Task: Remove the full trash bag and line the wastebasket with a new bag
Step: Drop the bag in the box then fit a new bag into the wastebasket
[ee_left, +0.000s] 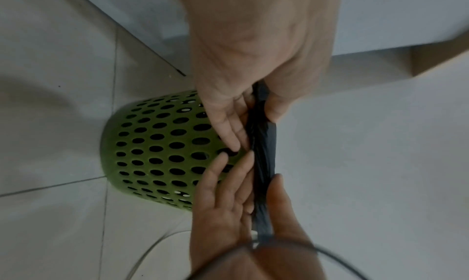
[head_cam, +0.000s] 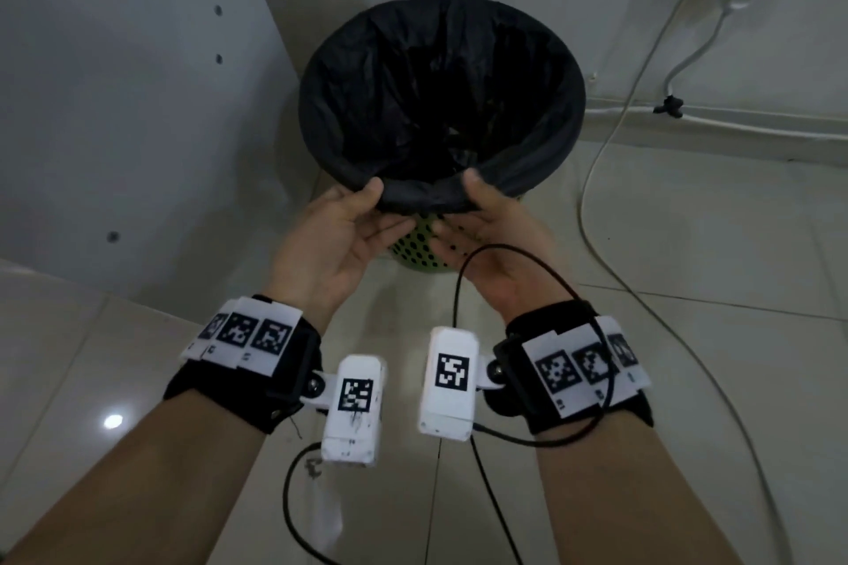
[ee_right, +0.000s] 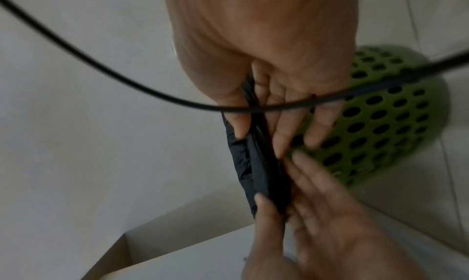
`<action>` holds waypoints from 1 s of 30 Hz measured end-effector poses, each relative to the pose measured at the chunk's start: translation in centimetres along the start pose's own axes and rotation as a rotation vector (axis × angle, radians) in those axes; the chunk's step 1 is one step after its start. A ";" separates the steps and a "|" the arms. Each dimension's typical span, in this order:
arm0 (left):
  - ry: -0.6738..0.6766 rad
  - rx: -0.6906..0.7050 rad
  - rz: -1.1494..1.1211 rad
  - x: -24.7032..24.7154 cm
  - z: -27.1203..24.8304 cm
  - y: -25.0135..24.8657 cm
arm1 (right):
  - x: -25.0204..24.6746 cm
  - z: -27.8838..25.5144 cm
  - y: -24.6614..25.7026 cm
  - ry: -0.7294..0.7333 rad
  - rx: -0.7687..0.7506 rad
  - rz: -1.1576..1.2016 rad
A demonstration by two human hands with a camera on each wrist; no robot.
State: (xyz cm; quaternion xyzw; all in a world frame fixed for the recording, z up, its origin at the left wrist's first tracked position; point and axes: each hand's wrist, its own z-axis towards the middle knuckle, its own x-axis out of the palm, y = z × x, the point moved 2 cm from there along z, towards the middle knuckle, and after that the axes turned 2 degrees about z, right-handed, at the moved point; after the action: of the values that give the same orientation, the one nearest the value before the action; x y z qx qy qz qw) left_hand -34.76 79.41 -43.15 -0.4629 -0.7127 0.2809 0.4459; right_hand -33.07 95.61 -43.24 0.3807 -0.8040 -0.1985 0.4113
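- Bin, green and perforated, sits centre frame on the tile floor. The black bag lines it, cuff folded over the rim.
- Left hand pinches the near cuff, thumb on top, fingers under. Right hand does the same just beside it.
- Likely step: peel the cuff off the rim. Best to roll it up and inward, then work round both sides; a one-point pull could tear the film or tip the bin.
- Contents are too dark to judge.
- A panel stands close at frame left, wall behind. Open floor lies lower right.
- A loose black cable loops over the right wrist, a snag risk. A white cord trails at right.
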 end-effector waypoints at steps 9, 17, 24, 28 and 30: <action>-0.038 0.076 0.105 -1.3 1.7 -1.2 | -1.4 -0.2 1.9 0.026 -0.015 0.335; 0.021 -0.022 -0.047 0.3 0.5 0.1 | -0.2 -0.1 -0.3 0.016 -0.061 0.285; -0.027 0.000 -0.019 0.0 1.0 -0.1 | -2.8 -0.1 1.4 -0.015 -0.004 0.207; -0.029 0.006 -0.022 0.0 1.2 -0.4 | -2.2 -0.1 1.8 -0.029 -0.017 0.292; -0.014 0.008 -0.048 0.2 0.9 -0.4 | -1.7 -0.1 1.7 -0.024 -0.024 0.300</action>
State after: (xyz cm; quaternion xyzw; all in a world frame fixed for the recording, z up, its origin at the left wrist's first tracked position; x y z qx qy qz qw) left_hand -35.77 79.43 -43.17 -0.4418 -0.7257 0.2762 0.4493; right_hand -33.11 98.04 -42.98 0.2491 -0.8543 -0.1489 0.4312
